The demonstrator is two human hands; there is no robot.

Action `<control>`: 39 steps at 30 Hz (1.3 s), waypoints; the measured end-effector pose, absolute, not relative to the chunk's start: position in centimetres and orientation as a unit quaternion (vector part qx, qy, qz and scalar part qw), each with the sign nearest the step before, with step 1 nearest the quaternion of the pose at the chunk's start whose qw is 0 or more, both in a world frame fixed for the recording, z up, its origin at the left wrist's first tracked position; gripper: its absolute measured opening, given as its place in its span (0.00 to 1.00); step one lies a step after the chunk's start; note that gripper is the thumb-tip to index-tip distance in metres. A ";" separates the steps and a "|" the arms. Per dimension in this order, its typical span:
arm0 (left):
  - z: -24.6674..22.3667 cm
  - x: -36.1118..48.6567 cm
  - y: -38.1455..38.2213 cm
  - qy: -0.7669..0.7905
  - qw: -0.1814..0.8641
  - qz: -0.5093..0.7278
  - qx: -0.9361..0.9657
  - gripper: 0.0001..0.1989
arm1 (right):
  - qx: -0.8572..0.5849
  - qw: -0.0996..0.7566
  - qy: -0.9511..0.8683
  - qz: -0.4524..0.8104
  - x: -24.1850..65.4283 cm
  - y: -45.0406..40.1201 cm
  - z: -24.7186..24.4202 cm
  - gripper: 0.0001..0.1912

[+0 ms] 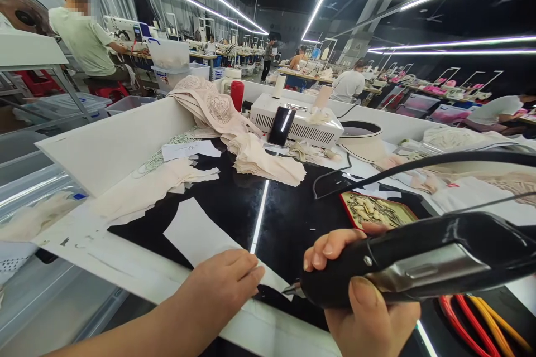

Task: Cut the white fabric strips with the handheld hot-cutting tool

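Note:
Fingers wrapped round its body, my right hand (pixel 372 312) holds a black handheld electric tool (pixel 439 251). The tool's pointed metal tip meets the narrow right end of a white paper piece (pixel 201 234) lying on the black glossy tabletop (pixel 288 217). My left hand (pixel 228 279) rests on the paper's near edge, left of the tip, its fingers pressed together. What, if anything, lies between those fingers is hidden. Stacks of beige fabric (pixel 268 159) lie farther back, and more beige fabric (pixel 142 189) is at the left.
A tray of seeds and nuts (pixel 377 209) sits behind the tool. A phone (pixel 280 125) leans against a white vented box (pixel 299 117). Black cables arch over the right side. Red and orange handles (pixel 469 323) lie at lower right. Several people sit at machines beyond.

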State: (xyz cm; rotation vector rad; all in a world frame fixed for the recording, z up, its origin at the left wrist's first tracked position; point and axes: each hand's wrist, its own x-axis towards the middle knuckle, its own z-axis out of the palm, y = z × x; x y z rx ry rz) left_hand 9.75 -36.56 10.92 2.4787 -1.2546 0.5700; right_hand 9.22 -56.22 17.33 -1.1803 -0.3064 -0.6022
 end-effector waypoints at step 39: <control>7.7 8.9 -36.8 -0.443 0.143 0.276 0.841 0.20 | -0.520 0.801 -0.168 -0.245 13.3 -53.1 16.5 0.18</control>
